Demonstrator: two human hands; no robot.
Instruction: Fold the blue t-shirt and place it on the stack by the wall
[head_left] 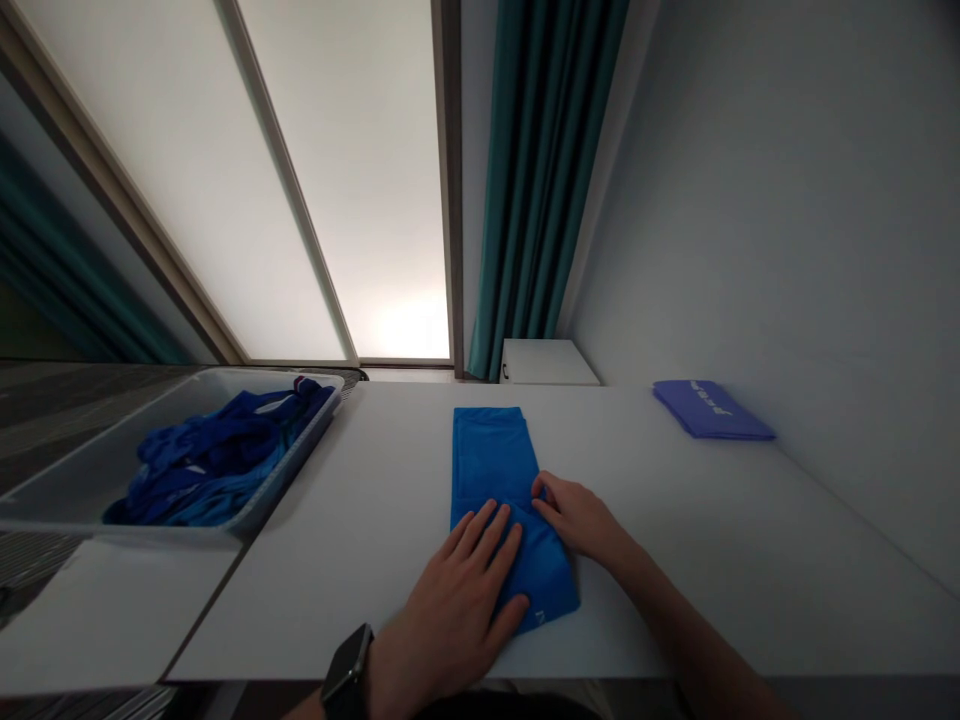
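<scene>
A bright blue garment (496,462) lies folded into a long strip on the white table (675,520), running away from me. My left hand (465,590) rests flat on its near end, fingers spread; a dark watch sits on that wrist. My right hand (577,520) is at the strip's right edge, its fingers pinched on a fold of the blue cloth. A small white mark shows at the garment's near corner.
A grey plastic bin (82,480) at the left holds several crumpled blue garments (217,455). A folded purple-blue garment (711,408) lies at the far right by the wall. A small white cabinet (547,362) and teal curtain (540,180) stand behind the table.
</scene>
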